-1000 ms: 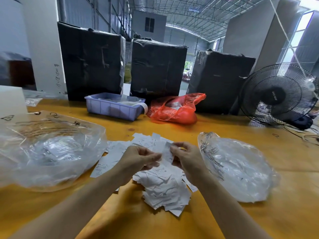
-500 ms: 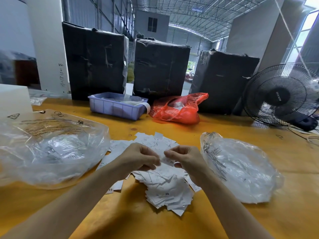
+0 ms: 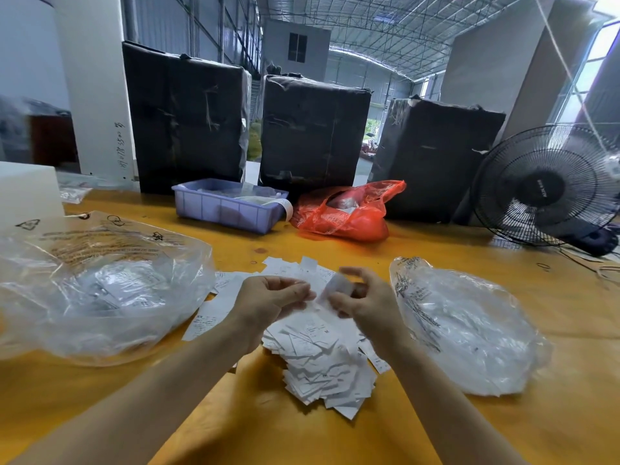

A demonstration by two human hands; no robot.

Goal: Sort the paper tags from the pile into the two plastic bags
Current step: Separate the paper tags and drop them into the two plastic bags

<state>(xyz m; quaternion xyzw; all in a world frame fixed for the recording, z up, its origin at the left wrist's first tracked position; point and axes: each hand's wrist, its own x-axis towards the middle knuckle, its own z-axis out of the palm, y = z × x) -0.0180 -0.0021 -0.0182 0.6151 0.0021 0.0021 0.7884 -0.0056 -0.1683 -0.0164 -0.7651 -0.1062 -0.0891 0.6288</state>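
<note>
A pile of white paper tags (image 3: 322,360) lies on the yellow table in front of me. Both hands hover just above its far part. My right hand (image 3: 364,303) pinches one white tag (image 3: 339,286), blurred and lifted between thumb and fingers. My left hand (image 3: 268,302) has its fingers curled, the fingertips at some tags; I cannot tell how many it holds. A large clear plastic bag (image 3: 100,290) with tags inside lies to the left. A smaller clear plastic bag (image 3: 469,330) lies to the right of the pile, its printed mouth towards my right hand.
At the back of the table (image 3: 570,414) stand a purple plastic tray (image 3: 228,209), an orange-red plastic bag (image 3: 345,213) and three black wrapped bales (image 3: 312,132). A black fan (image 3: 547,186) stands at the far right with cables beside it. A white box (image 3: 27,186) sits far left.
My right hand has drawn a single tag away from my left hand and lifted it a little to the right. Before, both hands pinched tags together over the pile.
</note>
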